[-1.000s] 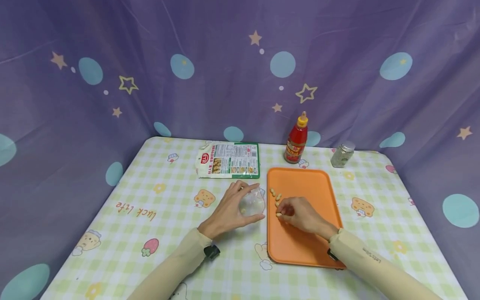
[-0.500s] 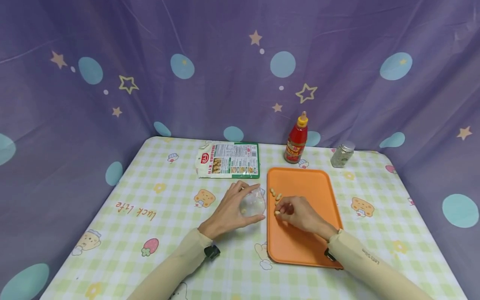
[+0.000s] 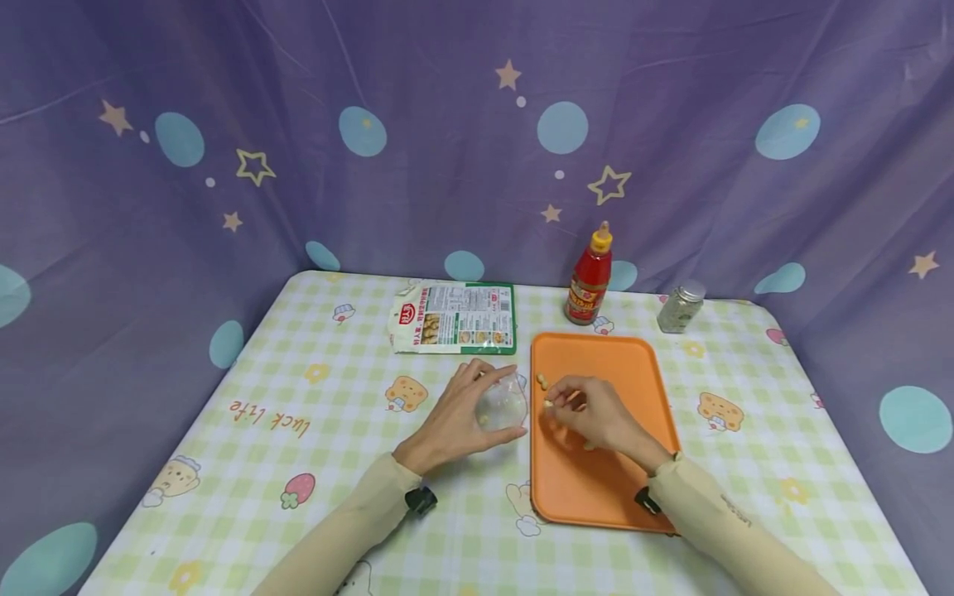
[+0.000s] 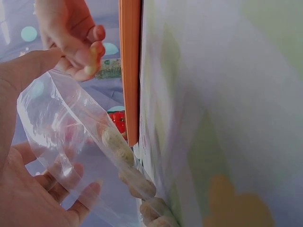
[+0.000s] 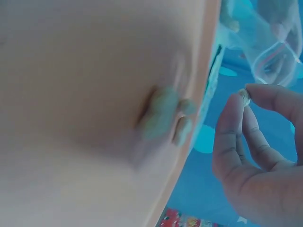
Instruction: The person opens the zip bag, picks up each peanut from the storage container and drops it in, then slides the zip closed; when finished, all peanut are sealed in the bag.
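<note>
In the head view my left hand [image 3: 450,426] holds a clear plastic bag [image 3: 503,404] by its mouth, thumb and fingers spread wide. Several peanuts [image 4: 117,145] lie in the bag's lower part in the left wrist view. Just right of the bag, my right hand [image 3: 602,416] is raised over the left side of an orange tray [image 3: 607,517]. Between thumb and index finger it pinches a single peanut [image 5: 245,96], seen at the fingertips in the right wrist view. More peanuts [image 5: 160,113] lie on the tray near its edge; the right hand partly hides them in the head view.
A green-and-white printed food packet [image 3: 465,319] lies behind the left hand. Behind the tray stand a red sauce bottle [image 3: 589,285] with a yellow cap and a small seasoning jar [image 3: 681,309]. A checked cloth [image 3: 335,447] covers the table; a purple curtain [image 3: 447,207] surrounds it.
My right hand has lifted from the tray surface and shifted slightly away from me, with the peanut in its fingertips. The left hand and the bag stay put.
</note>
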The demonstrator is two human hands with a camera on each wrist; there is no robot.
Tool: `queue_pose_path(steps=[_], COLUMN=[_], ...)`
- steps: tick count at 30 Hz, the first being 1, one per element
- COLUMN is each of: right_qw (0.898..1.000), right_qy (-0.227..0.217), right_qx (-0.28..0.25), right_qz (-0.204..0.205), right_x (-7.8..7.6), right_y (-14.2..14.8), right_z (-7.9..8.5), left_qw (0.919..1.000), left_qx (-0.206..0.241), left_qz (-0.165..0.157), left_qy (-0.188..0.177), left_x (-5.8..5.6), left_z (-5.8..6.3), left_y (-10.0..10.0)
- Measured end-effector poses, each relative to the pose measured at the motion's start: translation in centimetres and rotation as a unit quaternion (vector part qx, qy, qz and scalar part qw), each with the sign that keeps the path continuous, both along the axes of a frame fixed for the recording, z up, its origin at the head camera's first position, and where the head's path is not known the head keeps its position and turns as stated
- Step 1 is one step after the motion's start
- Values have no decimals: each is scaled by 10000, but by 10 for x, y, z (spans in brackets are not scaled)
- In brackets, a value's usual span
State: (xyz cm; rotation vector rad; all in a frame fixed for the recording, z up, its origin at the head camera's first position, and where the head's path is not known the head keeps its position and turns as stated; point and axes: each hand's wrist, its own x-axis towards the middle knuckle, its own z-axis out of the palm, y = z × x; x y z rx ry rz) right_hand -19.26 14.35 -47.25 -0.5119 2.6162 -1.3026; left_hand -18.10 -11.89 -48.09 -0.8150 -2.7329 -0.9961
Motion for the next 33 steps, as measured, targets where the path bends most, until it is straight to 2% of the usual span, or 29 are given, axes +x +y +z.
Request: queue_pose_path(steps=[4,15,22,28,33], right_qw=[9998,9983,9976,9965,9968], right_qy=[-81,-23,-76,-98,-104], right_qx=[-192,-554,-600,-675,-649], right_qz=[-46,198,336,491,453], right_x=[1,8,11,15,14], right_y=[-9,-35,-42,-41,-40], right_z=[8,24,28,29,27], left_qw=[10000,9999,9999,9999,10000], left_qx=[57,96,16,110,15], left_qz=[-12,-105,-61,-78,-86], left_qy=[62,71,-132,-26,25], left_x=[0,0,-1,0,0], left_z=[0,-1,-2,-1,0], left_y=[0,0,1,0,0])
